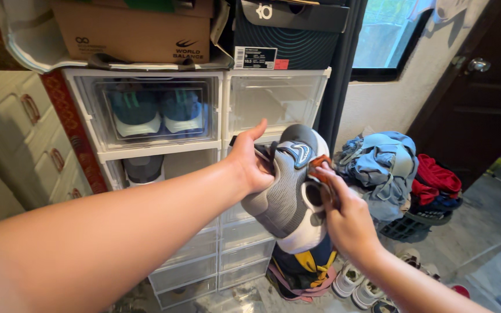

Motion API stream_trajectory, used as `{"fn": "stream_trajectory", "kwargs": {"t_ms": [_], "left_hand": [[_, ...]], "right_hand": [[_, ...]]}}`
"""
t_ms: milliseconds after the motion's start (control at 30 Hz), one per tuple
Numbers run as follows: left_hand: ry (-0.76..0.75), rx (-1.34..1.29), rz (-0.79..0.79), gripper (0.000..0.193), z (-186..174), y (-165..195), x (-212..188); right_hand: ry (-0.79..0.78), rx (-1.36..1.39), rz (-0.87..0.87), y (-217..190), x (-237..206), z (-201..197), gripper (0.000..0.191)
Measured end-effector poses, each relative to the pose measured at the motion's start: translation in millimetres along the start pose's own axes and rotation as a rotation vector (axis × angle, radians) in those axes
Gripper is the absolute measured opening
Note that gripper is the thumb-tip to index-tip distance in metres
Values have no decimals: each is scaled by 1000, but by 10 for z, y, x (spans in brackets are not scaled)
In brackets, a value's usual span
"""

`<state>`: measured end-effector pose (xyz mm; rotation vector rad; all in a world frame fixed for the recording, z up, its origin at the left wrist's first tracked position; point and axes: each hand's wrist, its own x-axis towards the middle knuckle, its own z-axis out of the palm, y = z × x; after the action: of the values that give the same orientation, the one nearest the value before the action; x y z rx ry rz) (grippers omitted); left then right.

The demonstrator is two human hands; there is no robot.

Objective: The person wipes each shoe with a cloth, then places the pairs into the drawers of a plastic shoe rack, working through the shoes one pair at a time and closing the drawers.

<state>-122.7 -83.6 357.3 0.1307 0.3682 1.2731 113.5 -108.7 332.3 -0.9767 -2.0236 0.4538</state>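
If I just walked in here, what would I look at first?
Probably the grey and white sneaker in the middle, held up by the left hand and the right hand. Behind it stands a stack of clear plastic shoe boxes, one at upper left holding a pair of blue shoes. To the right, a heap of clothes spills out of a dark basket on the floor.

The shoe (288, 191) I hold is grey knit with white sole and an orange tab; the boxed shoes (158, 110) are teal and white.
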Motion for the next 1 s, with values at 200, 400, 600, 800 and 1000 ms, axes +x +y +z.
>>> {"fn": "stream_trajectory", "kwargs": {"t_ms": [200, 400, 600, 800, 1000], "left_hand": [[88, 55, 32, 29, -29, -120, 313], [391, -2, 17, 20, -141, -320, 679], [429, -51, 120, 19, -187, -429, 864], [425, -78, 145, 18, -122, -544, 967], [424, -102, 175, 17, -46, -567, 1019]], "right_hand": [[-46, -16, -293, -101, -183, -204, 39], [-165, -102, -539, -134, -348, -472, 40], [-209, -328, -701, -34, -402, -762, 53], [-78, -134, -415, -23, -323, -694, 43], [-26, -224, -572, 6, -243, -672, 50]]}}
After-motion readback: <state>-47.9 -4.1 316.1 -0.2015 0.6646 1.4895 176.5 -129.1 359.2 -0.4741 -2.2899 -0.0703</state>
